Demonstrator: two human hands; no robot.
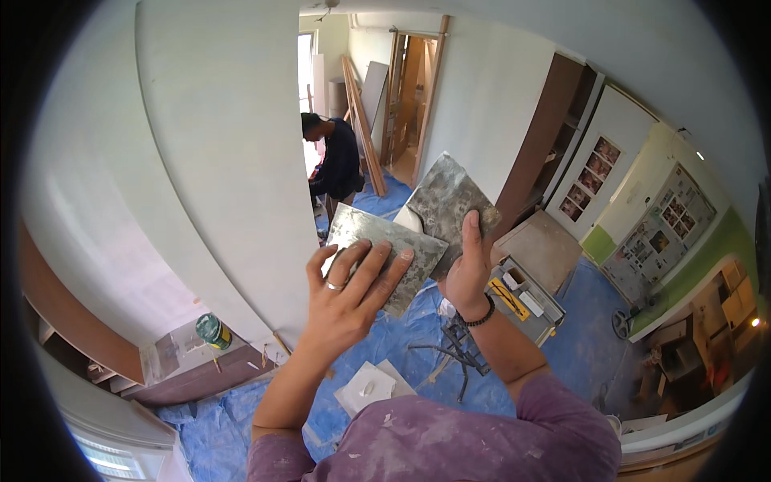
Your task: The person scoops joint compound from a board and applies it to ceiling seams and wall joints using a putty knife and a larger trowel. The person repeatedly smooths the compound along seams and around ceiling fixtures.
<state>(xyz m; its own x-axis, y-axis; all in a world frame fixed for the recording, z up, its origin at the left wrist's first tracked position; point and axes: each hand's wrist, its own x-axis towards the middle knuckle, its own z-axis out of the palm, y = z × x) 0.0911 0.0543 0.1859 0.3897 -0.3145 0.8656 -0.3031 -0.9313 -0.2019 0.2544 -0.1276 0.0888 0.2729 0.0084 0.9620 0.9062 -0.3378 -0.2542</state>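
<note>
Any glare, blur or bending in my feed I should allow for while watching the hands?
In the head view, fisheye bending curves the wall panel edge at left; black vignetting rings the picture; the far window is washed out; a pale sheen lies on the left hand's plate; the right hand looks fairly sharp; brown furniture lower right looks smeared.

The left plate (387, 226) is partly before the right plate (451, 197). A tub (213, 330) sits on a ledge (201, 382), left. Boards (366, 132) lean ahead.
</note>
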